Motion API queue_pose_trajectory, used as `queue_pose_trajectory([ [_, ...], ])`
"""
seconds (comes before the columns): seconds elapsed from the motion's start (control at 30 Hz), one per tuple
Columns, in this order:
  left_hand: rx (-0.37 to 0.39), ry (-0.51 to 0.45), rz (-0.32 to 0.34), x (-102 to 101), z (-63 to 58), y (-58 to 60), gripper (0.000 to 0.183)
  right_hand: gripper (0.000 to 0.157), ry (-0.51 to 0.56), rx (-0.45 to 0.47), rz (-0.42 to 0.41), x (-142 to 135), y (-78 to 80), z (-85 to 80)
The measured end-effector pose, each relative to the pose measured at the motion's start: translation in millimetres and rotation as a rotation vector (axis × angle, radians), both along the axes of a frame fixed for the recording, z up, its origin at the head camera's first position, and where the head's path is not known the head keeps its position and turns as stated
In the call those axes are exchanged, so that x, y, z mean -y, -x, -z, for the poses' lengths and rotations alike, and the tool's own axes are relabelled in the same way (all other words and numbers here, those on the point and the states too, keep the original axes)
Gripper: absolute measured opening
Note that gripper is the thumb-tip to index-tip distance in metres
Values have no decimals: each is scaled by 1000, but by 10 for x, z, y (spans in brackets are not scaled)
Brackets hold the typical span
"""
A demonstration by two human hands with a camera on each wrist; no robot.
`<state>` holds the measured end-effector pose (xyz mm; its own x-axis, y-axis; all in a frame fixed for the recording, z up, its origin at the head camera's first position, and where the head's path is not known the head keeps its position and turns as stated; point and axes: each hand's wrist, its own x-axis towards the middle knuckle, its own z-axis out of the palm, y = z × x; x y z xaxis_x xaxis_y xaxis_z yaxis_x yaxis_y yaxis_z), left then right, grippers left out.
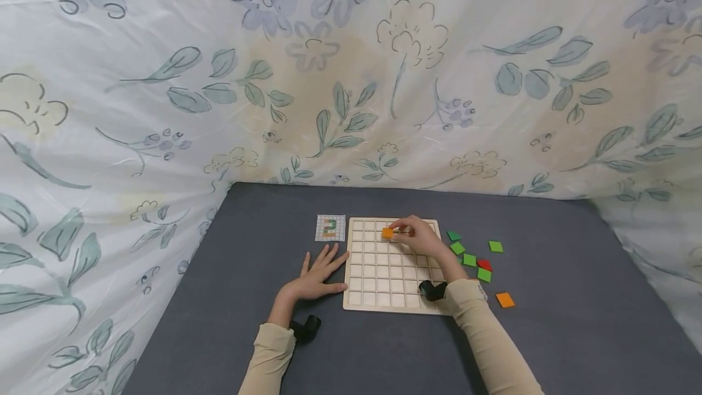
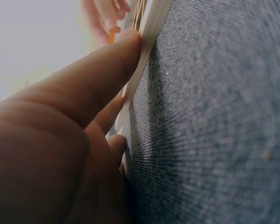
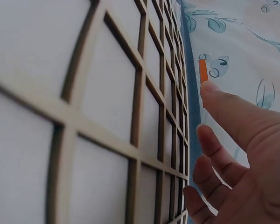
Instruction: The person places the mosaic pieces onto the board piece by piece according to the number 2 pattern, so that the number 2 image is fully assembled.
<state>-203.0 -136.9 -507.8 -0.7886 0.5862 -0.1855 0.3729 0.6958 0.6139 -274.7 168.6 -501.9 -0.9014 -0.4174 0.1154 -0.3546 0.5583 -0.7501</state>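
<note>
A wooden grid board point(image 1: 382, 284) with raised square cells lies flat on the dark table. Between thumb and finger, my right hand point(image 1: 423, 240) pinches a small orange square tile point(image 1: 387, 233) over the upper part of the grid. In the right wrist view that tile point(image 3: 203, 71) appears edge-on, held off the board, while the other fingers curve loosely below. My left hand point(image 1: 312, 280) rests at the board's left edge with its fingers spread. The left wrist view shows the thumb point(image 2: 114, 63) touching the wooden rim point(image 2: 151, 30).
A small printed card point(image 1: 330, 228) with a coloured pattern on a grid lies just left of the board's top corner. To the right are several loose green tiles point(image 1: 496, 247), a red tile point(image 1: 484, 264) and another orange tile point(image 1: 505, 300). A flowered cloth point(image 1: 351, 78) hangs behind the table.
</note>
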Motion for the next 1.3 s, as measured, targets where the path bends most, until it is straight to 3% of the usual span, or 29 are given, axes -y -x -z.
queue_pose_trajectory([
  [0.4,7,-25,6,-7,20,8,72,26,-151,-7,81,100,64,137],
  [0.77,17,-32,5,6,28,15,74,25,-158,27,138,180,27,86],
  [1.3,10,-23,2,-4,3,6,72,30,-139,38,110,130,25,112],
])
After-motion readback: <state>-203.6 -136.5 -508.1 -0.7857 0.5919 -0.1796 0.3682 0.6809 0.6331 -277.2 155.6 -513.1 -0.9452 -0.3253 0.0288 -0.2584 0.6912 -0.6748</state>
